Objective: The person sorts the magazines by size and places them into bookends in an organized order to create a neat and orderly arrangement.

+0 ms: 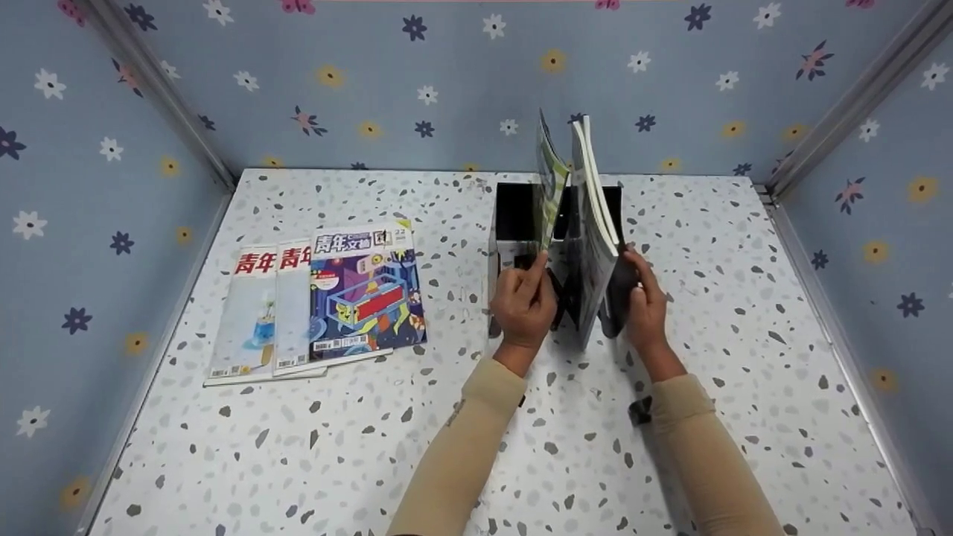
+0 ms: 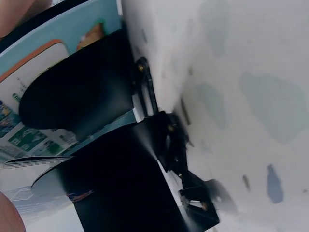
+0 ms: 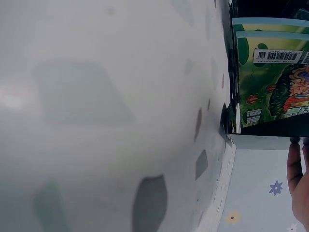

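Note:
A black desktop book rack with curved divider plates stands at the back of the table. My left hand, fingers curled, pinches the near edge of a thin green magazine, which is upright over the rack's middle. To its right, thicker magazines stand on edge, leaning slightly, with pale page edges showing. My right hand touches the rack's right end panel with its fingertips. In the right wrist view, green-backed magazines with a barcode sit inside the rack, and two fairly straight fingers reach its edge.
Left of the rack, several magazines lie overlapping in a fan, the top one a dark blue magazine with a colourful cover. The speckled white table is bounded by blue flowered panels at the back and both sides.

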`<state>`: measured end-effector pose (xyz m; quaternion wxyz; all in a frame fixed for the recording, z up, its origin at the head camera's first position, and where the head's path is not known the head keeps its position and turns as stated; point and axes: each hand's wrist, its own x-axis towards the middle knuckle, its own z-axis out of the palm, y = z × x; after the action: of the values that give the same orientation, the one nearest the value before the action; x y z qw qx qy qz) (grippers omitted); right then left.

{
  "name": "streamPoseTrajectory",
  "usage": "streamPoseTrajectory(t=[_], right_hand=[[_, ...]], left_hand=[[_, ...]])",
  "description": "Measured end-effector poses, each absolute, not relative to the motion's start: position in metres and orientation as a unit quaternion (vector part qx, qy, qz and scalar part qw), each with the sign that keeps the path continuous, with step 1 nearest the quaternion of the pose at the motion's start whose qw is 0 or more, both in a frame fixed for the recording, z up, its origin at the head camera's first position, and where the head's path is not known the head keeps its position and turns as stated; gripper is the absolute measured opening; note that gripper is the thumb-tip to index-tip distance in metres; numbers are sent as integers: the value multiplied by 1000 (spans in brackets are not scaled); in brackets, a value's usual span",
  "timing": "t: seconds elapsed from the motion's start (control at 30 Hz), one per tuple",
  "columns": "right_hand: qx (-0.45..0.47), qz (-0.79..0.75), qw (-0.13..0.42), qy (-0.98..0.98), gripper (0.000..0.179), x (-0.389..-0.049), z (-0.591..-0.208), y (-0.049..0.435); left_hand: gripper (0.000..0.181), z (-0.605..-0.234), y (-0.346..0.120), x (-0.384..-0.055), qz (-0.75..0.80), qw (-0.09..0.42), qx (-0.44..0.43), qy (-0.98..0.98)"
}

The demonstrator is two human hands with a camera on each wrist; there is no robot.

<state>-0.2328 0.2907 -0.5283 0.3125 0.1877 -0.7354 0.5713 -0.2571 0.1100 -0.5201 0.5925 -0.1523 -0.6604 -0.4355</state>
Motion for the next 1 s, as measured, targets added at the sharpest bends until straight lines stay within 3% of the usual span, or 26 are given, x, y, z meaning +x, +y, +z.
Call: streamPoseTrajectory(t=[0.57, 0.77, 1.0], right_hand=[[188, 569, 317, -735, 41, -231, -528, 291], [189, 566, 316, -738, 40, -231, -527, 291], [191, 561, 315, -741, 43, -231, -526, 291]], left_hand=[[37, -538, 105, -245, -394, 538, -156, -729], [38, -532, 99, -239, -419, 491, -152, -748], [27, -515, 94, -228, -457, 411, -85, -784]])
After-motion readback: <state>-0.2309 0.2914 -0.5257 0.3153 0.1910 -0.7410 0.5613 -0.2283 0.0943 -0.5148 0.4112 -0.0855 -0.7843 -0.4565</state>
